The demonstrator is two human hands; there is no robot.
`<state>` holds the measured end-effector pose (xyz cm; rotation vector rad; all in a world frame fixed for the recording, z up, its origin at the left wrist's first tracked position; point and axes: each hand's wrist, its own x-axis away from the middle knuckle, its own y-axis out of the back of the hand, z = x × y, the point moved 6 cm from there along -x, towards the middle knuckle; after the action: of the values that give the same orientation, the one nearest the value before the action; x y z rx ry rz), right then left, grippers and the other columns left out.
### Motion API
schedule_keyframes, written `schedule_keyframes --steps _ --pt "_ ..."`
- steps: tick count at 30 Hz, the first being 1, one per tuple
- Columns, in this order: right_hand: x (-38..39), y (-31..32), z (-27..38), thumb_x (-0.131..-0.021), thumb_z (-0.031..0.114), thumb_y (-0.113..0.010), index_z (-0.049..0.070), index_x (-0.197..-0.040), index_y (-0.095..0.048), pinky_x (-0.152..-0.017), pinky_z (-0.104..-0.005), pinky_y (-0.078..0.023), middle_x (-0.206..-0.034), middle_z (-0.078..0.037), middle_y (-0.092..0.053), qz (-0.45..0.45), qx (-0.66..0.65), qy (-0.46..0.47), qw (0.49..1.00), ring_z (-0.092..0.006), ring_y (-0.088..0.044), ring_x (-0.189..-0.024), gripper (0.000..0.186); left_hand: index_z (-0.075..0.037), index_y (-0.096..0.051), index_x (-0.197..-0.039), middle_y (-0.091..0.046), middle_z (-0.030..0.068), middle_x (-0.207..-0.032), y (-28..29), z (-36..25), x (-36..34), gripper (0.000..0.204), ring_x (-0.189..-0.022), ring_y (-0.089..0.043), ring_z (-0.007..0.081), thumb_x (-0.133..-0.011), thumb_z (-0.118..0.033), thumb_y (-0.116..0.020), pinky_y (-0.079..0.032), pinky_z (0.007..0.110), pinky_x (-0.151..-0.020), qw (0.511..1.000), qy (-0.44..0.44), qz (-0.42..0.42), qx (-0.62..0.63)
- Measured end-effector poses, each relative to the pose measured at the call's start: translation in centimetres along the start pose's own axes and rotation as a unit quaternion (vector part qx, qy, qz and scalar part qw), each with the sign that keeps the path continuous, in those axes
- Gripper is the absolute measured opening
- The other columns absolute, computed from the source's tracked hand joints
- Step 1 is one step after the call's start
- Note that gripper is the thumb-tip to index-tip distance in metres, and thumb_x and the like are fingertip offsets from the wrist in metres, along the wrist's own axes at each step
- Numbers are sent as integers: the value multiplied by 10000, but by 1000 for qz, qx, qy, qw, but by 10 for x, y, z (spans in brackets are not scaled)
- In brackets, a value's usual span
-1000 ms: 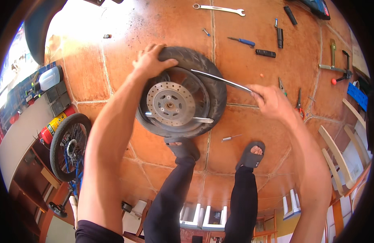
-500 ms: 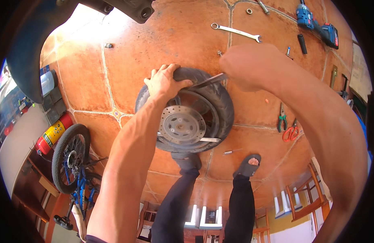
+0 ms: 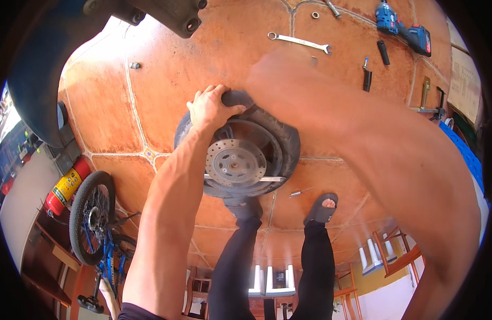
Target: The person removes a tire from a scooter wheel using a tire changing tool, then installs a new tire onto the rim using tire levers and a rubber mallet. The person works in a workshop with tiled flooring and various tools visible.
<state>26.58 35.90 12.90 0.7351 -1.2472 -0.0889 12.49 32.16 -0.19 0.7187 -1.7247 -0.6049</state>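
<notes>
- Room: one tiled floor (image 3: 176, 58) in terracotta under both hands; one bicycle (image 3: 79, 218) and one red fire extinguisher (image 3: 70, 186), both toward the person from the left hand and off to its left.
- Wheel: 1, brake disc (image 3: 222, 159) side up, directly below and right of the left hand. 1 tyre (image 3: 290, 141) on it, its upper edge under that hand.
- Left hand (image 3: 209, 108): fingers part-spread and bent over the tyre's edge, thumb along the sidewall. Has hold of the tyre.
- Right hand (image 3: 275, 72): right of the left hand and a bit farther out, past the tyre's upper edge. Motion-blurred, mostly behind its own forearm; can't tell how far open or if it holds anything.
- Silver metal (image 3: 271, 179) shows either side of the disc's near edge, on the person's side of both hands. Can't tell if 1 bar or 2.
- Just beyond the right hand: 1 combination wrench (image 3: 299, 42). Farther out: 1 nut (image 3: 315, 15), 1 bolt (image 3: 333, 8).
- Right of the right hand: 2 black cylinders (image 3: 383, 52), 1 blue power tool (image 3: 403, 29).
- Left of and beyond the left hand: 1 small metal fitting (image 3: 135, 65).
- Sandals: 2, toward the person from both hands; left one (image 3: 241, 207) right by the tyre, right one (image 3: 321, 210) well apart from it.
</notes>
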Motion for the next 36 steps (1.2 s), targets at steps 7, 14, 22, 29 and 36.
schedule_keyframes --steps 7,14,22,29,36 --pt "-3 -32 -14 -813 166 -627 103 -895 -727 -645 -369 -546 -857 -68 -702 -5 -18 -9 1000 -246 -679 -855 144 -171 -657 -1084 -630 41 -1095 7 18 8 569 -1087 -547 273 -617 -476 -772 -424 468 -881 999 -8 -35 -22" --pt "-15 -8 12 -784 90 -630 88 -904 -720 -706 -372 -550 -920 -99 -703 32 -59 -33 997 -263 -675 -902 150 -169 -651 -1106 -614 46 -1124 -18 6 -10 616 -1110 -528 288 -601 -501 -772 -407 470 -920 997 -55 -16 56" --pt "34 -5 37 -695 0 -592 -7 -817 -693 -639 -396 -538 -816 -189 -674 67 -104 56 991 -297 -674 -773 159 -191 -654 -1093 -615 45 -1077 -6 22 3 603 -1086 -541 274 -610 -534 -766 -420 452 -906 994 -63 -76 40" --pt "4 0 32 -693 22 -574 -20 -734 -685 -565 -408 -485 -754 -187 -653 137 -81 82 984 -315 -641 -699 125 -222 -644 -1125 -601 35 -1137 -5 19 3 627 -1143 -507 273 -613 -569 -750 -405 479 -918 998 -52 -41 15" --pt "64 -34 54 -900 169 -467 -49 -967 -608 -707 -427 -495 -876 -238 -641 180 -295 -33 938 -354 -639 -823 268 -175 -655 -1102 -624 60 -1087 0 6 4 647 -1080 -558 287 -616 -596 -739 -444 429 -904 993 -85 -66 41"
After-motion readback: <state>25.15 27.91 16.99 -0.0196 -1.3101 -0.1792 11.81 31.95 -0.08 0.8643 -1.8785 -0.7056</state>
